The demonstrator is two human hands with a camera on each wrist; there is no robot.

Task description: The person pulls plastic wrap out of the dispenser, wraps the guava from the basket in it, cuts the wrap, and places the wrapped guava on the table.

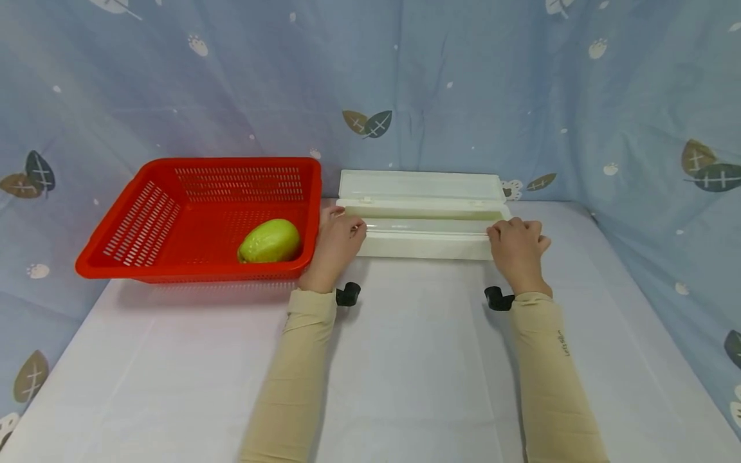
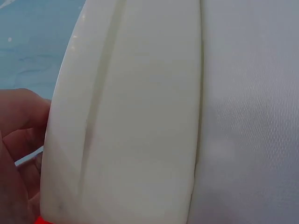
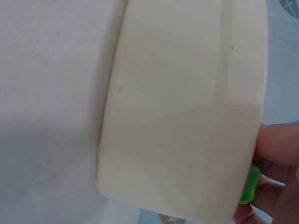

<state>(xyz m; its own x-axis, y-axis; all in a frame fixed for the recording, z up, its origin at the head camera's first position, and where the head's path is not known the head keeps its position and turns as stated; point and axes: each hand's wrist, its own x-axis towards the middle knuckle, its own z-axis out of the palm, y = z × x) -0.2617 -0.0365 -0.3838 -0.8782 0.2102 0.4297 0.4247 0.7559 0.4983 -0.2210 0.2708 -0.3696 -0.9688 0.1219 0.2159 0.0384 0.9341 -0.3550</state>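
A white box (image 1: 428,247), its lid (image 1: 418,184) raised, lies toward the far side of the bench (image 1: 405,360), gripped at its left end by the curled left hand (image 1: 336,241) and at its right by the similarly bent right hand (image 1: 519,247), a small green piece (image 3: 251,185) among its fingers.

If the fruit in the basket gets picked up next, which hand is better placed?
Probably the left hand: it's at the left end of the box, beside the basket and nearer the fruit. The right hand is at the other end.
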